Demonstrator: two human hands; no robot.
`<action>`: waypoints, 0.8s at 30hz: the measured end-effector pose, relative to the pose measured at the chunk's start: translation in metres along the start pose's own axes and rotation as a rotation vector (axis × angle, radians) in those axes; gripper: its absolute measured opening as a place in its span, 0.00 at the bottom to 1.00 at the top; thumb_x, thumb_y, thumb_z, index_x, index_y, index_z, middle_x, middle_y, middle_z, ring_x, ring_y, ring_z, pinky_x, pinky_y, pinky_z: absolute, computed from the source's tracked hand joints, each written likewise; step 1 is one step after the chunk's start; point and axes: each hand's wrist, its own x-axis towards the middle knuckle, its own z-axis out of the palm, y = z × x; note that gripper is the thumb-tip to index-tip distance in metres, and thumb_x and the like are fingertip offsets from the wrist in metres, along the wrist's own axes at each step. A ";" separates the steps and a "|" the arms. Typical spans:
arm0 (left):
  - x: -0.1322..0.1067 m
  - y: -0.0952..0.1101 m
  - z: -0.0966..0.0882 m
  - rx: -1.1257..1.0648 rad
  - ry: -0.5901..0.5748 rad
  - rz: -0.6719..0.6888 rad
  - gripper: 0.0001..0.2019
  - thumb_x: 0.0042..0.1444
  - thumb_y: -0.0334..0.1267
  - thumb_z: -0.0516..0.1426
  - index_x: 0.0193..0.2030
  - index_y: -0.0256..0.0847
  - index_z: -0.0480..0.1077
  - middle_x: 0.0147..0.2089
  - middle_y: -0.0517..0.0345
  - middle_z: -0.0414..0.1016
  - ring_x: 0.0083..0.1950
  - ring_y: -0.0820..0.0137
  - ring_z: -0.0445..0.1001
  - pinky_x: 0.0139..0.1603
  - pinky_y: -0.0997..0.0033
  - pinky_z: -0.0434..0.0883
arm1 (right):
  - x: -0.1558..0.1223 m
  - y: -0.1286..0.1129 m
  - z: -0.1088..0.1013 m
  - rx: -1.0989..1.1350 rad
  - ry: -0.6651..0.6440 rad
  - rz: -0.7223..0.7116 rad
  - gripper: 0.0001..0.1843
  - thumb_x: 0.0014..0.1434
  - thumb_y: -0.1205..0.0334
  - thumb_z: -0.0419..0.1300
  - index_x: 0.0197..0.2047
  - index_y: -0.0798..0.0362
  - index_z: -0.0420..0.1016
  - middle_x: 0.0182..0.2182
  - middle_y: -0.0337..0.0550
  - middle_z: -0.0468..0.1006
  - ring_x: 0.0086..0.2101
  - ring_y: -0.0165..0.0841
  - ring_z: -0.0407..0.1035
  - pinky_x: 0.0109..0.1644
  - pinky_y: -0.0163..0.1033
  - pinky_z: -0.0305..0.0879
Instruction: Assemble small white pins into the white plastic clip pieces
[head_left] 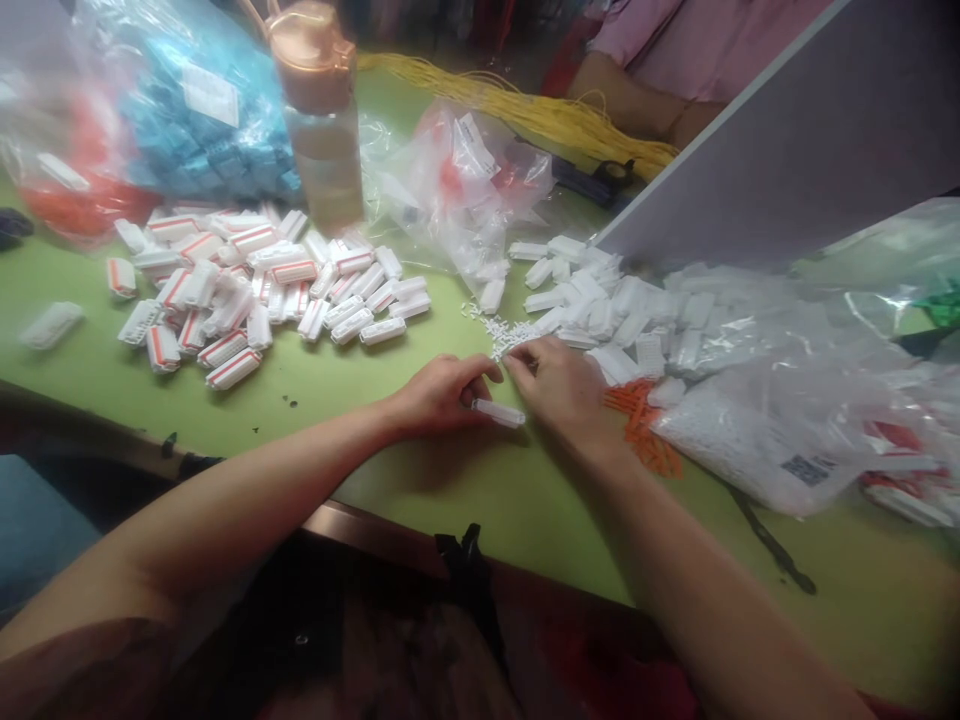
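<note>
My left hand (444, 392) is closed around a narrow white plastic piece (498, 412), whose end sticks out past the fingers. Just to the right, my right hand (559, 385) has thumb and forefinger together at the edge of a pile of tiny white parts (504, 332). Whatever is in that pinch is too small to make out. Beside the right wrist lie flat orange strips (646, 430). Behind it spreads a heap of plain white plastic pieces (592, 290). On the left is a pile of white pieces with orange stripes (225, 290).
A drink bottle (319, 130) stands behind the striped pile, beside a bag of blue parts (202, 110). A clear bag of small white parts (757, 430) lies at right. Yellow cords (517, 105) cross the back. A grey panel (780, 150) partly hides another person's arm (637, 100).
</note>
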 end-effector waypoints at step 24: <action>0.000 -0.001 0.001 -0.089 -0.007 -0.001 0.17 0.49 0.42 0.63 0.44 0.39 0.65 0.32 0.62 0.77 0.29 0.78 0.68 0.34 0.76 0.66 | -0.048 -0.013 -0.019 0.225 0.032 -0.308 0.09 0.64 0.58 0.56 0.36 0.49 0.78 0.33 0.42 0.78 0.35 0.34 0.70 0.37 0.41 0.58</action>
